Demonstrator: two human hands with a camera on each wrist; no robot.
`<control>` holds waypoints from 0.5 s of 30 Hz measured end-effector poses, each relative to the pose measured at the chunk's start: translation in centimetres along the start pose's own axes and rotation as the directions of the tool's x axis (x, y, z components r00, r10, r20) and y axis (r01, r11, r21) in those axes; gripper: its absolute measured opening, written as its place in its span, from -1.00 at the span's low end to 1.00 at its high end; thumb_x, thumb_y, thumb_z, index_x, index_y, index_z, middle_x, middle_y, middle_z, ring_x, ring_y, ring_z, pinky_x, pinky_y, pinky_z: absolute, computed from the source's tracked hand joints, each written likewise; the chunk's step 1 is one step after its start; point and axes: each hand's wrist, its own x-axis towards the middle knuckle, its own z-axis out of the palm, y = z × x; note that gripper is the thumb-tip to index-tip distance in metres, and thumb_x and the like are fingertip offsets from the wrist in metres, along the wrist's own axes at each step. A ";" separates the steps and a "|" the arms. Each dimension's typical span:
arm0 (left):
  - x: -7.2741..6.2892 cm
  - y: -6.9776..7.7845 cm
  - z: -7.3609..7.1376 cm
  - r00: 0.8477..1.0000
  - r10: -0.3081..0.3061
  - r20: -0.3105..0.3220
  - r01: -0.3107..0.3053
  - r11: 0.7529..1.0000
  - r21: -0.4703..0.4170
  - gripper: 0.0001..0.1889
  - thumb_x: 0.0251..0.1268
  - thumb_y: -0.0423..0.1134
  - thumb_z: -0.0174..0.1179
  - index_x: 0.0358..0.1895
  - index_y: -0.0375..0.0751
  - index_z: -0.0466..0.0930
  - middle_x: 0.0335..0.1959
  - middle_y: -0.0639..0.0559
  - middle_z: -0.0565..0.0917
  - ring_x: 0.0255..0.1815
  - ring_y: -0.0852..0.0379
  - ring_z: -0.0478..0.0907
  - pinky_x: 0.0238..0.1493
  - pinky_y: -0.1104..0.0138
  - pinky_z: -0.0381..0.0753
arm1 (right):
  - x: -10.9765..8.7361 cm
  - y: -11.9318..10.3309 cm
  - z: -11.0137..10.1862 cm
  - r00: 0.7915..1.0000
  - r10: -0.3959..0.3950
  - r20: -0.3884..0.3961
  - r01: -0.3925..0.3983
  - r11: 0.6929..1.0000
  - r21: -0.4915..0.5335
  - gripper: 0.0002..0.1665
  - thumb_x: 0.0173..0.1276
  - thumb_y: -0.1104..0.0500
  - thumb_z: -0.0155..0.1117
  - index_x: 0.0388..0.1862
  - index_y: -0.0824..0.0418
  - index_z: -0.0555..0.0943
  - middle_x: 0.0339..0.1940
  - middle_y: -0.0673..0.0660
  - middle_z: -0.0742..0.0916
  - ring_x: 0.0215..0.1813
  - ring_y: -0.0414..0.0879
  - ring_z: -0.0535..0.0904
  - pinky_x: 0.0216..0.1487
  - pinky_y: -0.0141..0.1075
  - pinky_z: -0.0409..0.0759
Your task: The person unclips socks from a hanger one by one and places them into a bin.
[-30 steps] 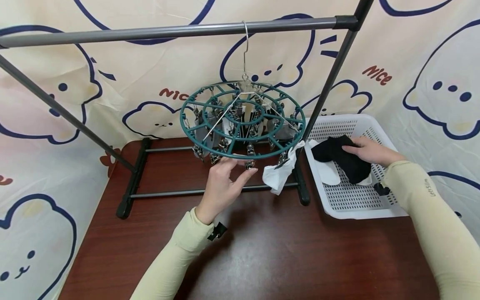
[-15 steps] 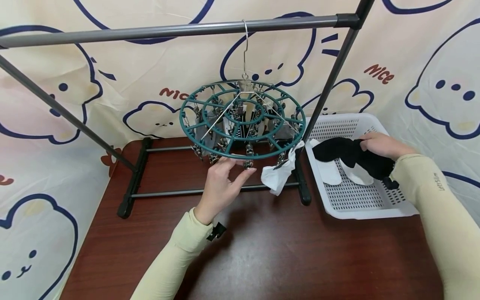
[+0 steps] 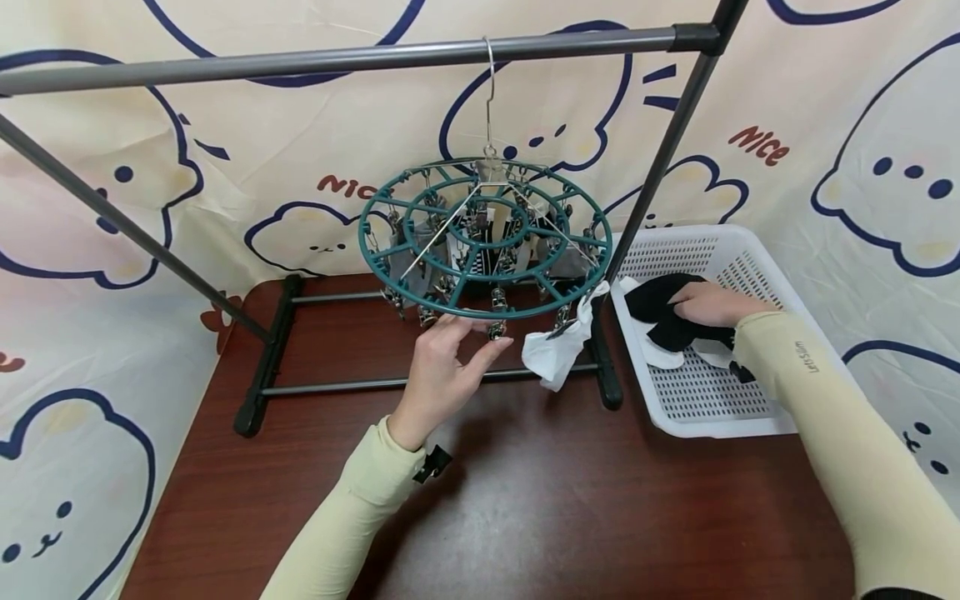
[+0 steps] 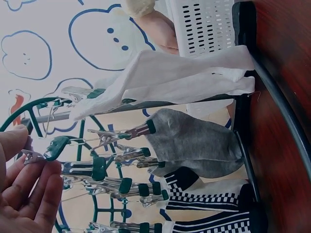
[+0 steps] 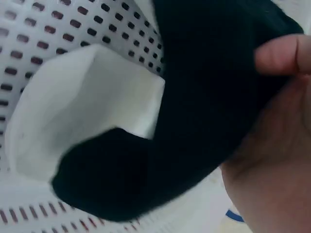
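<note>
A round green clip hanger (image 3: 487, 315) hangs by its hook from a grey rail. At its front rim my left hand (image 3: 442, 367) pinches a metal clip with a green tip (image 4: 57, 147) between thumb and fingers. Over on the right, my right hand (image 3: 708, 304) grips a black sock (image 5: 204, 87) inside the white basket (image 3: 720, 431). White socks (image 5: 82, 102) lie under the black one, partly covered. From the hanger hang a white sock (image 4: 180, 73), grey socks (image 4: 194, 145) and black-and-white checked socks (image 4: 214, 196), all held by clips.
The rack's rail (image 3: 337, 60) runs above the hanger, and its slanted right post (image 3: 667, 158) stands between hanger and basket. A lower bar (image 3: 337, 387) lies close to the brown table (image 3: 562, 517). Behind hangs a cloth with cartoon prints (image 3: 277, 150).
My right hand drew the black sock rightward in the basket, then came back left and lower over it. My left hand stays at the clip.
</note>
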 end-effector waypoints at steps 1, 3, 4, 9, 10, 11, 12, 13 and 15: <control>0.0 0.0 0.0 1.000 0.000 -0.001 0.000 1.000 0.002 -0.73 0.23 -0.27 0.50 -0.05 -0.30 0.76 -0.25 -0.14 0.79 -0.12 -0.03 0.70 -0.07 0.04 0.70 | 0.2 -0.2 0.2 1.000 0.003 0.008 -0.003 1.000 0.002 -0.45 0.44 0.26 -0.02 0.29 0.57 0.54 0.34 0.57 0.54 0.40 0.47 0.43 0.42 0.30 0.37; 0.0 0.0 0.0 1.000 0.002 -0.001 -0.002 1.000 0.000 -0.73 0.22 -0.27 0.50 -0.06 -0.30 0.75 -0.25 -0.15 0.78 -0.13 -0.03 0.70 -0.08 0.03 0.70 | 0.7 -0.4 0.6 1.000 -0.005 0.024 0.005 1.000 0.007 -0.45 0.44 0.25 0.00 0.29 0.56 0.54 0.35 0.55 0.56 0.40 0.46 0.45 0.41 0.28 0.39; 0.0 0.0 0.1 1.000 0.003 -0.001 -0.003 1.000 0.000 -0.74 0.23 -0.27 0.50 -0.06 -0.30 0.75 -0.25 -0.15 0.78 -0.14 -0.03 0.70 -0.09 0.03 0.70 | 0.9 -0.5 0.7 1.000 -0.005 0.031 0.005 1.000 0.006 -0.45 0.45 0.25 0.00 0.30 0.55 0.54 0.34 0.54 0.57 0.40 0.45 0.45 0.41 0.28 0.40; 0.1 0.1 0.0 1.000 0.005 -0.001 -0.004 1.000 0.004 -0.74 0.24 -0.27 0.49 -0.05 -0.29 0.75 -0.25 -0.14 0.78 -0.14 -0.02 0.70 -0.06 0.03 0.70 | 1.6 -0.9 1.4 0.998 0.014 0.053 -0.012 0.999 -0.042 -0.42 0.48 0.20 0.05 0.36 0.53 0.49 0.38 0.53 0.55 0.44 0.46 0.41 0.42 0.28 0.38; 0.1 0.1 0.0 1.000 0.004 -0.002 -0.004 1.000 0.007 -0.73 0.24 -0.27 0.49 -0.05 -0.29 0.75 -0.25 -0.13 0.78 -0.13 -0.02 0.70 -0.05 0.05 0.70 | 1.7 -0.9 1.5 0.999 0.013 0.048 -0.011 0.998 -0.055 -0.42 0.47 0.20 0.07 0.37 0.52 0.49 0.38 0.52 0.54 0.44 0.46 0.40 0.43 0.28 0.37; 0.1 0.1 0.0 1.000 0.003 -0.002 -0.003 1.000 0.008 -0.73 0.24 -0.27 0.49 -0.05 -0.29 0.75 -0.25 -0.13 0.78 -0.13 -0.02 0.71 -0.04 0.05 0.70 | 1.9 -0.9 1.7 0.999 0.012 0.042 -0.009 0.998 -0.067 -0.42 0.47 0.20 0.09 0.37 0.50 0.49 0.39 0.52 0.54 0.45 0.45 0.40 0.44 0.28 0.36; 0.1 0.1 0.0 1.000 0.002 -0.002 -0.002 1.000 0.010 -0.73 0.24 -0.27 0.50 -0.04 -0.28 0.75 -0.25 -0.13 0.78 -0.13 -0.02 0.71 -0.03 0.05 0.69 | 1.9 -0.9 1.8 0.999 0.011 0.035 -0.008 0.997 -0.077 -0.42 0.46 0.20 0.11 0.37 0.48 0.50 0.39 0.52 0.54 0.46 0.45 0.39 0.45 0.28 0.34; 0.1 0.0 0.0 1.000 0.002 -0.002 -0.002 1.000 0.010 -0.73 0.23 -0.26 0.50 -0.05 -0.28 0.76 -0.25 -0.13 0.78 -0.13 -0.02 0.71 -0.03 0.05 0.69 | 2.0 -0.9 2.0 1.000 0.008 0.027 -0.006 0.996 -0.084 -0.42 0.44 0.21 0.13 0.37 0.47 0.50 0.39 0.52 0.54 0.46 0.44 0.39 0.46 0.29 0.33; 0.1 0.0 0.1 1.000 -0.001 -0.001 0.001 1.000 0.012 -0.74 0.24 -0.26 0.49 -0.05 -0.28 0.76 -0.25 -0.13 0.78 -0.13 -0.01 0.71 -0.03 0.05 0.69 | 2.2 -0.7 2.4 1.000 0.004 0.009 -0.004 0.996 -0.093 -0.43 0.41 0.23 0.18 0.36 0.43 0.52 0.39 0.51 0.54 0.46 0.44 0.39 0.46 0.30 0.32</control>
